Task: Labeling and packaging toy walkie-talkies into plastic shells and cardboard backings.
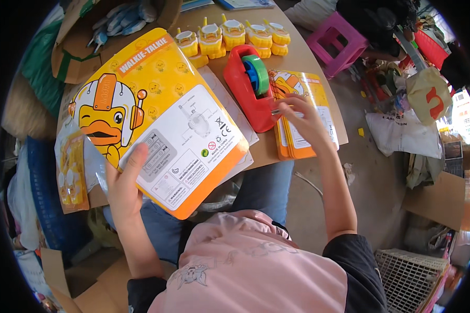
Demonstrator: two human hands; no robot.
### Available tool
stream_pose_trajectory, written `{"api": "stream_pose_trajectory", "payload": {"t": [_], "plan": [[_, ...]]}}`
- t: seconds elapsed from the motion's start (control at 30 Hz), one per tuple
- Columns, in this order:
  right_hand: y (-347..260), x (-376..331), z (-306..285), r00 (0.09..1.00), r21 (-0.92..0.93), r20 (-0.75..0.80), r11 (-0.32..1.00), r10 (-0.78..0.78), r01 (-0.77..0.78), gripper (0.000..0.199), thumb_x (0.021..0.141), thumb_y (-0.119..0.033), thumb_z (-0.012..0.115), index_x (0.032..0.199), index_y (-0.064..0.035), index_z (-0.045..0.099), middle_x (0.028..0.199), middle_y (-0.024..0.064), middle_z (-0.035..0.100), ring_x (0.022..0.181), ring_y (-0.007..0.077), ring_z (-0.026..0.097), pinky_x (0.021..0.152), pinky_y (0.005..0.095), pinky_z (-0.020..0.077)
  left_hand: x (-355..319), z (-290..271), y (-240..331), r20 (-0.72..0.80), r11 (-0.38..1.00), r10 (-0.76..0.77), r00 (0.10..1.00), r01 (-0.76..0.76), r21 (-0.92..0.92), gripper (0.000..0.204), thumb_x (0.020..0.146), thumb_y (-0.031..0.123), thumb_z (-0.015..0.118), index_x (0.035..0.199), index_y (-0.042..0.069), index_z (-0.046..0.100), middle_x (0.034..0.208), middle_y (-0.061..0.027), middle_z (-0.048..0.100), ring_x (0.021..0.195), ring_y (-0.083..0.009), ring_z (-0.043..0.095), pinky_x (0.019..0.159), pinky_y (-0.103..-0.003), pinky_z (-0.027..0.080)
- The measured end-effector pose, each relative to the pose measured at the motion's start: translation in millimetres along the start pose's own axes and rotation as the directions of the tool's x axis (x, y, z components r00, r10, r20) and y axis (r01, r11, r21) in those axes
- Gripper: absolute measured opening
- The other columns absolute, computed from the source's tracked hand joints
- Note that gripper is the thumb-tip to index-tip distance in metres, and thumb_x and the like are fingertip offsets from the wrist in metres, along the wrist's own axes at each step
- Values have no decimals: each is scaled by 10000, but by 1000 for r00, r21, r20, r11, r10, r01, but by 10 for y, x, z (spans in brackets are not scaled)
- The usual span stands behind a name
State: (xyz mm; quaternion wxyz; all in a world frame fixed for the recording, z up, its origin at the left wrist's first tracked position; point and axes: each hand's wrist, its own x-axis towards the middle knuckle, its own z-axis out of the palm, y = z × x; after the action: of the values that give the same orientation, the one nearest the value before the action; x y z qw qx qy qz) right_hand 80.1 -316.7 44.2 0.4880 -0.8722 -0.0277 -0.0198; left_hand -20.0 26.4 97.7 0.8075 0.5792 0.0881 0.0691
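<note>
Head view. My left hand (124, 188) sits at lower left of the frame, its grip closed on a large yellow-and-orange packaging card (162, 120) with a cartoon duck on it; the thumb presses the card's white label panel, and the card is held tilted above my lap and the desk (297, 57) edge. My right hand (304, 119) is at centre right, fingers pinched narrow at the cutter end of a red tape dispenser (245, 88); I cannot tell whether tape lies between the fingertips. The dispenser stands on the desk at upper centre and carries a green and a blue tape roll (257, 74). Just right of it, under my right hand, lies a stack of matching yellow cards (303, 104), overhanging the desk edge. Along the top centre, a row of yellow toy units (230, 36) stands on the desk. A pink stool (339, 41) is at upper right, and a white plastic basket (410, 271) at lower right, both on the floor.
</note>
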Motion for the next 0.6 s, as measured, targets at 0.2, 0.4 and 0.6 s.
{"api": "stream_pose_trajectory", "payload": {"t": [0.2, 0.4, 0.6], "plan": [[-253, -100, 145, 990, 175, -137, 985, 23, 1, 202, 758, -225, 721, 839, -39, 715, 1283, 122, 470, 1117, 205, 513, 881, 322, 430, -14, -46, -89, -2, 993, 56, 998, -56, 105, 503, 874, 63, 612, 1323, -3, 396, 1219, -109, 551, 1060, -169, 561, 852, -276, 471], [24, -286, 149, 987, 312, -50, 942, 150, -127, 211, 765, -191, 700, 805, 16, 702, 1144, 142, 570, 924, 191, 601, 786, 305, 466, -1, -129, -123, -45, 982, 150, 988, -143, 126, 474, 871, 49, 610, 1300, -12, 419, 1229, -111, 542, 1050, -173, 560, 857, -273, 466], [-311, -468, 49, 977, 421, -122, 901, 173, -107, 148, 868, -46, 596, 994, 14, 642, 733, 80, 653, 583, 106, 596, 540, 202, 453, -10, -285, -222, 105, 942, 234, 967, -252, 222, 486, 864, 21, 604, 1307, -21, 410, 1230, -131, 536, 1054, -194, 561, 868, -293, 466]]}}
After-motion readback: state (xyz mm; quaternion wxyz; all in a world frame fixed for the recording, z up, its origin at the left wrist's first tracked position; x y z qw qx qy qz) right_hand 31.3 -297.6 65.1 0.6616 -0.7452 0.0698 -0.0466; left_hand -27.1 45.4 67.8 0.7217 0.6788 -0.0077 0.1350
